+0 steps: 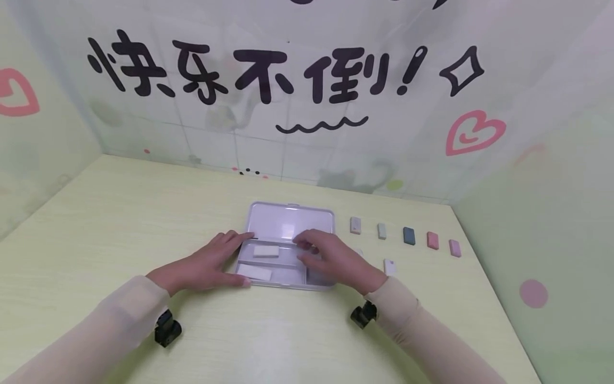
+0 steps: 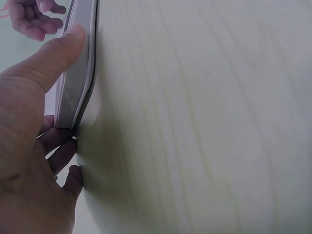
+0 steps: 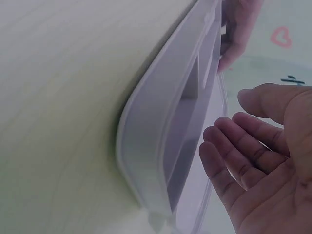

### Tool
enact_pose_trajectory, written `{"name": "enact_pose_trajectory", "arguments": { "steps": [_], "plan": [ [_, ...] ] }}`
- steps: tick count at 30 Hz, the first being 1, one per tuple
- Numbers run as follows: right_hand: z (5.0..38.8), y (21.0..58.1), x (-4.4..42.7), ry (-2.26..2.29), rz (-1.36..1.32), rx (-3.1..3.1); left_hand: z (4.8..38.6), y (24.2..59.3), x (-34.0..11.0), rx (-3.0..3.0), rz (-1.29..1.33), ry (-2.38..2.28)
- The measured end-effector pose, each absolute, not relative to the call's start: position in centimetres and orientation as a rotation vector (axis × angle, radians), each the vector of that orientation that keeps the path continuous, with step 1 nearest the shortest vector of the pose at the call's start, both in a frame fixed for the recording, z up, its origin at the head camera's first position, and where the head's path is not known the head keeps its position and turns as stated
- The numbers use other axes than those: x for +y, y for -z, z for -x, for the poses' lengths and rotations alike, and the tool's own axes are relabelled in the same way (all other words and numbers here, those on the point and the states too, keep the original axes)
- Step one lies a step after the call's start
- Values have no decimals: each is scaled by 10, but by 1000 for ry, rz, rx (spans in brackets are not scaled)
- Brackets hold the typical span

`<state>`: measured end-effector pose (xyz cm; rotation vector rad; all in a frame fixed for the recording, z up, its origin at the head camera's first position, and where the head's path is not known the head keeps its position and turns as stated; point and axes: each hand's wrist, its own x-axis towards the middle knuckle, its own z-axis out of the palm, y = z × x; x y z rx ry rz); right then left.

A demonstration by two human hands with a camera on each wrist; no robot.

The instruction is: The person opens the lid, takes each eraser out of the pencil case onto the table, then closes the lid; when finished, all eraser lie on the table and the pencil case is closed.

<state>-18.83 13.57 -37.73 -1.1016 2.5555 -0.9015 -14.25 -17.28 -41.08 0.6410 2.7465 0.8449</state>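
A pale lilac pencil case point(image 1: 291, 286) lies with its lid point(image 1: 273, 221) tipped back, its tray split into compartments. One white eraser point(image 1: 266, 251) sits in the upper compartment; another white block point(image 1: 255, 272) lies in the lower left one. My left hand point(image 1: 211, 265) holds the case's left end, thumb along the front wall and the other fingers round the side, as the left wrist view also shows. Over the right part of the tray hovers my right hand point(image 1: 338, 261), fingers loosely bent with nothing between them in the right wrist view. It hides the right compartment partly.
Right of the case, small erasers stand in a row: lilac-grey point(image 1: 355, 225), pale green point(image 1: 381, 231), dark blue point(image 1: 409, 236), red-pink point(image 1: 433, 240) and purple point(image 1: 454, 248). A white one point(image 1: 389, 267) lies nearer, with another pale piece point(image 1: 358, 252) partly behind my right hand.
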Motion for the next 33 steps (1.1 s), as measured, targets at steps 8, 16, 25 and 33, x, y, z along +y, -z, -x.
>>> {"name": "enact_pose_trajectory", "arguments": {
  "steps": [8, 16, 25, 33],
  "plan": [
    [193, 379, 106, 780, 1135, 2520, 144, 412, -173, 2749, -638, -828],
    [196, 384, 89, 695, 1179, 2530, 143, 410, -173, 2747, -638, -834],
    [195, 385, 79, 538, 1204, 2579, 143, 409, -171, 2729, -629, -846],
    [203, 379, 73, 460, 1237, 2505, 144, 410, -172, 2719, -621, -855]
  ]
}}
